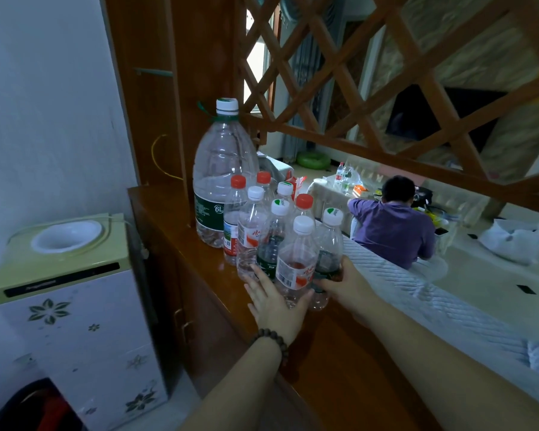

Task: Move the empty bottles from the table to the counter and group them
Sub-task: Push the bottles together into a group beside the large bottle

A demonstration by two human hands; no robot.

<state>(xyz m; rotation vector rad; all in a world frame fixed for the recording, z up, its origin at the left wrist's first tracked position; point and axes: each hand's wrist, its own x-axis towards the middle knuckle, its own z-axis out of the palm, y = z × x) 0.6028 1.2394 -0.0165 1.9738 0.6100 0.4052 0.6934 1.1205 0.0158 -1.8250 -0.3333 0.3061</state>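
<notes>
Grouped upright on the wooden counter (181, 244): a cluster of small empty bottles (262, 231) with red and white caps, just right of and in front of a large 6L bottle (221, 178) at the far left of the group. Left hand (274, 301), beaded bracelet (273, 342) at the wrist, pressed against the near side of the cluster, fingers (254, 290) straight and spread, thumb against the nearest red-labelled bottle (294, 262). Right hand (343, 281) wrapped round the lower part of a dark-labelled bottle (329, 250) at the near right of the group. To the left, a water dispenser (72, 293). Beyond the lattice screen (386, 88), a seated person (392, 228) in purple, with more bottles on a far table (344, 175).
</notes>
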